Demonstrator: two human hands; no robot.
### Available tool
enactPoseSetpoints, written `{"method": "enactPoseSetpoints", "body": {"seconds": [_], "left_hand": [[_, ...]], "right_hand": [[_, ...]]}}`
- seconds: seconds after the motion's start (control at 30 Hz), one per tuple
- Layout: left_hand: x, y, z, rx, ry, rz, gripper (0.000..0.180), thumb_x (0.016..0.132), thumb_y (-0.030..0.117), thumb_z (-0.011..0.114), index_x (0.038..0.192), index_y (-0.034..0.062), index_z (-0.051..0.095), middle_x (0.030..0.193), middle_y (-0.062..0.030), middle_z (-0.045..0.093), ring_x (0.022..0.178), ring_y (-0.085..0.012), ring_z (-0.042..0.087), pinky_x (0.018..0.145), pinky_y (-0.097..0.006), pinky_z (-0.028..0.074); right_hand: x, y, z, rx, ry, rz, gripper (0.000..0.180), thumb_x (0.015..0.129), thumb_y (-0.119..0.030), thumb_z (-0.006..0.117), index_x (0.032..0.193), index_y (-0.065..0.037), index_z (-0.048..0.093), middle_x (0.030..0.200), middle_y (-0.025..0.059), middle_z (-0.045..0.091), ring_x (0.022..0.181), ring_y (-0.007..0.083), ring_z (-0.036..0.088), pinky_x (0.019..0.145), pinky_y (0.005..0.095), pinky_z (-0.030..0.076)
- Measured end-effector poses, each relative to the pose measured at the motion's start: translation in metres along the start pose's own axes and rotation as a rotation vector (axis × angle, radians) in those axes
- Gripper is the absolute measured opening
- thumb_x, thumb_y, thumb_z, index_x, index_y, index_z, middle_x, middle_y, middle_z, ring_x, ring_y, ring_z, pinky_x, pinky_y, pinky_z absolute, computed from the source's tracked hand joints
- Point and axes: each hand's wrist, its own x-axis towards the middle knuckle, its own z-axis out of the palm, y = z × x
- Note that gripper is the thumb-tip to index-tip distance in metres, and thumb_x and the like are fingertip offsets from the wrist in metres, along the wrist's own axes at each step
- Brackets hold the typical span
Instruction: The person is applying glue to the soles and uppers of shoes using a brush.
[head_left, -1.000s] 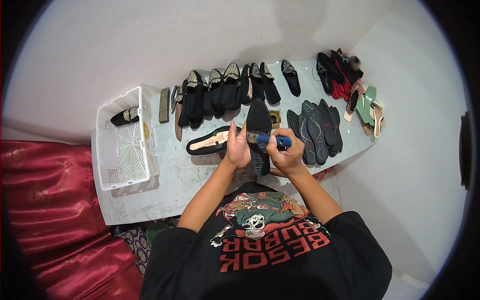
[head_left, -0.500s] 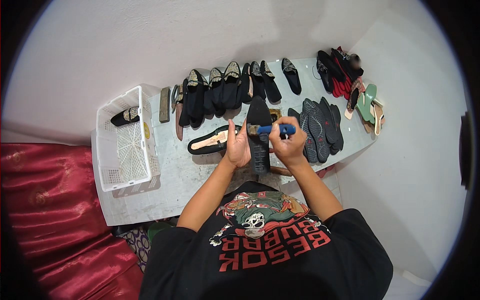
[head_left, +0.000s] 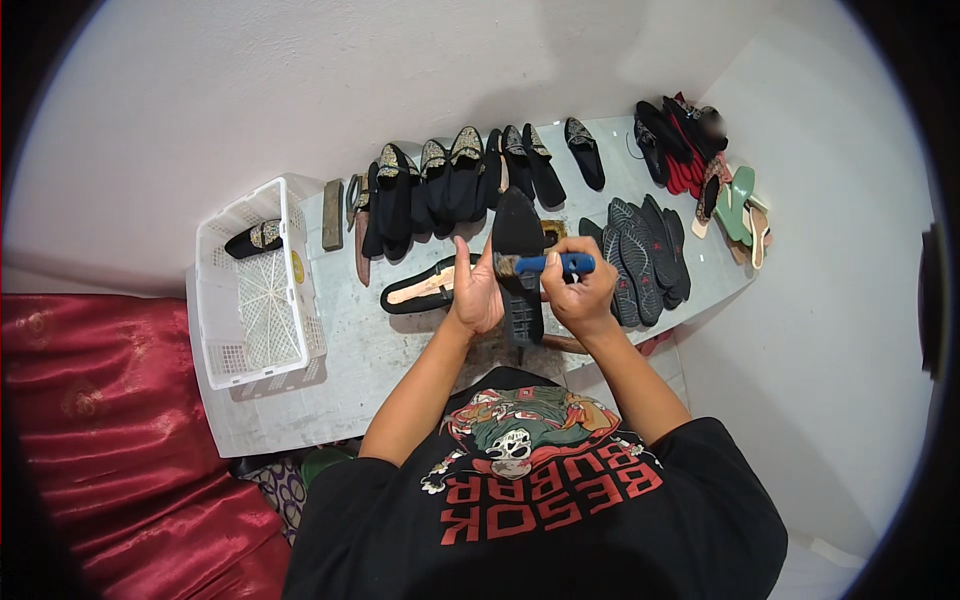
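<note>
1. Between our two hands, raised above the surface [head_left: 270, 425], is the dark sole [head_left: 519, 230], its rounded end pointing away from us and its ribbed end toward us.
2. Our left hand [head_left: 478, 298] has hold of the sole along its left edge: the thumb stands up, apart from the rest, while the other fingers run behind, and how tightly they press we cannot tell.
3. Our right hand [head_left: 583, 288] has its fingers curled closed around the blue handle of the brush [head_left: 531, 264], whose short tan bristles lie across the sole's middle.
4. For good brushing, we judge, we want light, even strokes out to the edges, the sole held steady and our left thumb clear of the bristles; if glue is what we spread, a thin coat should serve best.
5. The sole looks matte and smooth at its far part, with crosswise ribs nearer us; the handle looks like hard plastic.
6. Just left of our left hand lies a black shoe [head_left: 420, 290] with a pale tan strip along it; to our right, the stacked soles [head_left: 632, 260] show wavy grooves.
7. Farther off, black shoes [head_left: 395, 195] with glittery, mottled fronts line the wall, and a white openwork crate [head_left: 225, 310] stands at left
</note>
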Motion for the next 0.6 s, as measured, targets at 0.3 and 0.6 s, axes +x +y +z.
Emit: {"method": "enactPoseSetpoints", "body": {"seconds": [0.3,0.6], "left_hand": [[0.001,0.000,0.000,0.036,0.010,-0.055,0.096,0.092,0.087,0.014,0.162,0.0216,0.026,0.145,-0.0144,0.052,0.122,-0.0321,0.061,0.093,-0.061,0.057],[0.012,0.012,-0.006,0.079,0.062,0.016,0.098,0.093,0.087,0.015,0.163,0.0195,0.025,0.147,-0.0131,0.051,0.128,-0.0316,0.058,0.105,-0.060,0.051]], "right_hand": [[0.018,0.018,0.008,0.012,0.084,-0.036,0.013,0.095,-0.010,0.067,0.095,0.001,0.061,0.072,0.0054,0.066,0.062,0.0122,0.069,0.053,0.0259,0.052],[-0.005,0.004,0.007,0.016,0.032,-0.081,0.011,0.088,-0.007,0.071,0.093,-0.001,0.062,0.073,0.0092,0.065,0.057,0.0204,0.066,0.055,0.0318,0.053]]}}
